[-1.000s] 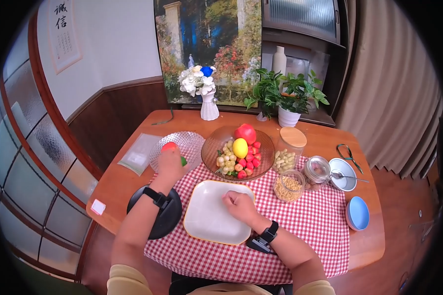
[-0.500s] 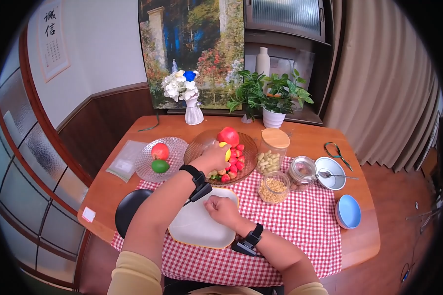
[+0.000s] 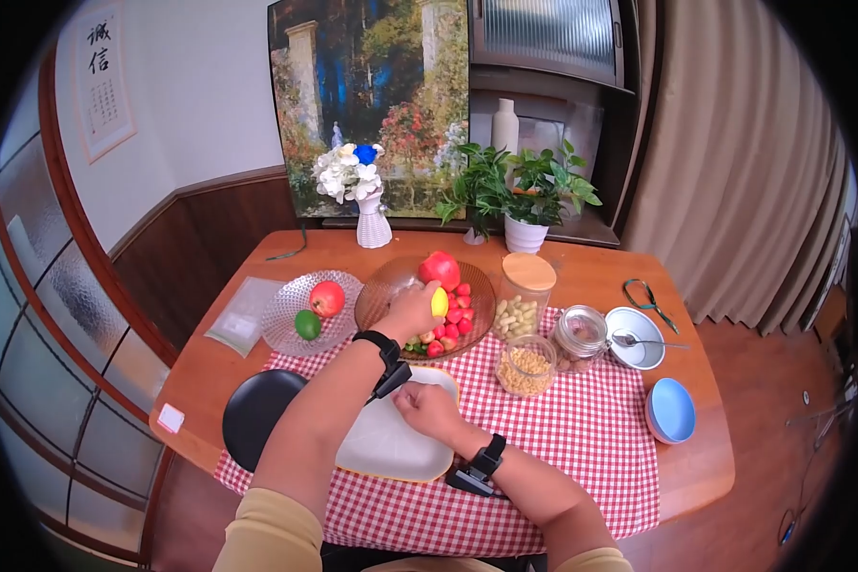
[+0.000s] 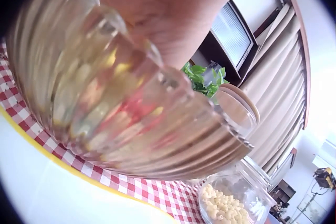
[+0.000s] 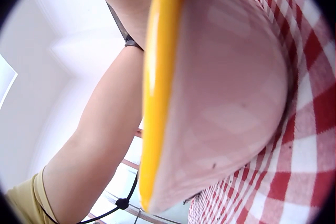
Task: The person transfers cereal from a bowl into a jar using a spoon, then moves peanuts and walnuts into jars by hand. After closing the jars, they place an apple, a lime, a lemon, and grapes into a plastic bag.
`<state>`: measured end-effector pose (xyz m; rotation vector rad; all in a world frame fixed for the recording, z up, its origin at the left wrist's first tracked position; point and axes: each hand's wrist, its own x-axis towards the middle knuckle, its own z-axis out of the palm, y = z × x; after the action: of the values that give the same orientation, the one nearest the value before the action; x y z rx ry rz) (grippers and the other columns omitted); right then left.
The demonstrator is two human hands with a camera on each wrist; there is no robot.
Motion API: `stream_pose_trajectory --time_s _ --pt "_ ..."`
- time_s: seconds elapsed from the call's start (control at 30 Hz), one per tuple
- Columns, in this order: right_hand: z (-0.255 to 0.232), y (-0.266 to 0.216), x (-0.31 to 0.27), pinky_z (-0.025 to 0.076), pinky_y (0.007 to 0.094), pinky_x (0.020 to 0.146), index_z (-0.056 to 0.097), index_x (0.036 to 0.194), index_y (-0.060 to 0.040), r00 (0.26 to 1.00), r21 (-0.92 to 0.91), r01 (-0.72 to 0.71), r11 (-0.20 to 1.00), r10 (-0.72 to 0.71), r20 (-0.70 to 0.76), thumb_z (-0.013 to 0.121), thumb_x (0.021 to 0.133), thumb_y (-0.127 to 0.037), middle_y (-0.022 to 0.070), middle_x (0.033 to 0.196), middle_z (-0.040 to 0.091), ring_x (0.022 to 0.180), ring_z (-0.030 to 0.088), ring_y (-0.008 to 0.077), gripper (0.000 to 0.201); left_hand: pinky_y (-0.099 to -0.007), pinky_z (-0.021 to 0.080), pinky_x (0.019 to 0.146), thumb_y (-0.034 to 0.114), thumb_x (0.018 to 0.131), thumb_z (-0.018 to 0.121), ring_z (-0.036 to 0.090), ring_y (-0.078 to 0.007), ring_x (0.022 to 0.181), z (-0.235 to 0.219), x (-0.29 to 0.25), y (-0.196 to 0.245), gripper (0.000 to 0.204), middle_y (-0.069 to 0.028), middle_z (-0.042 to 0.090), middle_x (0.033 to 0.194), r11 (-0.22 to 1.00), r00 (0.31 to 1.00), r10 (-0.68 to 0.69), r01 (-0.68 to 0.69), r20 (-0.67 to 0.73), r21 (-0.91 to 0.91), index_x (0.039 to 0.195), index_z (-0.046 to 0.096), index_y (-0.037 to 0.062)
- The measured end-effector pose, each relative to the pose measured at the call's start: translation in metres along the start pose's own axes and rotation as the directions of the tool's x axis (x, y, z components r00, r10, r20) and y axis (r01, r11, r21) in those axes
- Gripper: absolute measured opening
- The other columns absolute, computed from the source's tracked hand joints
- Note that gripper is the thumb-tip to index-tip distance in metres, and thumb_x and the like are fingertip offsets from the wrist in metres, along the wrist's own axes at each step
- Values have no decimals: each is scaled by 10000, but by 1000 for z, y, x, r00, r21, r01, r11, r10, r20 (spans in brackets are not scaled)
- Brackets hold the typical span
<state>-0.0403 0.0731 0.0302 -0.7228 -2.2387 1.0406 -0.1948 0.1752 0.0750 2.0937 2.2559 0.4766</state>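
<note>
In the head view my left hand (image 3: 412, 310) reaches into the brown ribbed glass bowl (image 3: 372, 329) and grips a yellow lemon (image 3: 439, 301). Beside the lemon lie a large red fruit (image 3: 439, 270) and several small red fruits (image 3: 455, 319); the grapes are mostly behind the hand. The left wrist view has the ribbed bowl wall (image 4: 131, 129) in front, with the hand (image 4: 157, 19) coming over its rim and the fingers hidden. My right hand (image 3: 429, 410), loosely curled and holding nothing, rests at the white yellow-rimmed tray (image 3: 396, 448); its fingers are out of the right wrist view.
Left of the brown bowl, a clear glass bowl (image 3: 281, 324) holds an apple (image 3: 327, 298) and a green fruit (image 3: 307, 324). A black plate (image 3: 257, 410) lies below. On the right stand a peanut jar (image 3: 517, 316), glass jars, a white bowl with spoon (image 3: 636, 351) and a blue bowl (image 3: 672, 412).
My left hand has gone from the green fruit in the clear bowl, right to the brown bowl, and taken hold of the lemon. My right hand has stayed at the tray.
</note>
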Motion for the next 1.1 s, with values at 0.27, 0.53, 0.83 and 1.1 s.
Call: stream_pose_trajectory --time_s 0.27,0.53,0.83,1.1 --pt "1 4 1 456 373 576 619 806 -20 999 24 45 999 -44 -20 554 884 -227 167 683 608 589 589 288 230 -447 450 886 306 662 720 546 -391 1043 -42 -28 24 735 -223 539 1126 989 987 -67 46 -147 -142 1301 392 151" --pt "3 14 3 467 430 656 594 883 -23 999 205 -35 978 37 -7 438 950 -290 216 745 601 699 599 370 317 -403 440 922 180 719 686 545 -345 1088 -73 -169 27 650 -231 531 1168 858 929 1 -191 -371 -476 1283 400 31" --pt "-4 0 7 454 255 533 562 997 -39 998 208 -35 977 25 49 382 975 -443 70 756 598 619 575 140 443 -382 428 920 235 745 677 531 -330 1107 -20 -189 -13 669 -234 535 1166 777 976 120 23 184 -630 1307 397 6" --pt "1 5 6 474 391 703 542 951 -18 994 202 -110 973 104 37 449 940 -445 238 782 610 755 616 383 438 -396 479 800 307 684 764 600 -356 950 -13 -181 2 615 -237 583 1031 828 978 -53 157 202 -539 1091 441 -22"
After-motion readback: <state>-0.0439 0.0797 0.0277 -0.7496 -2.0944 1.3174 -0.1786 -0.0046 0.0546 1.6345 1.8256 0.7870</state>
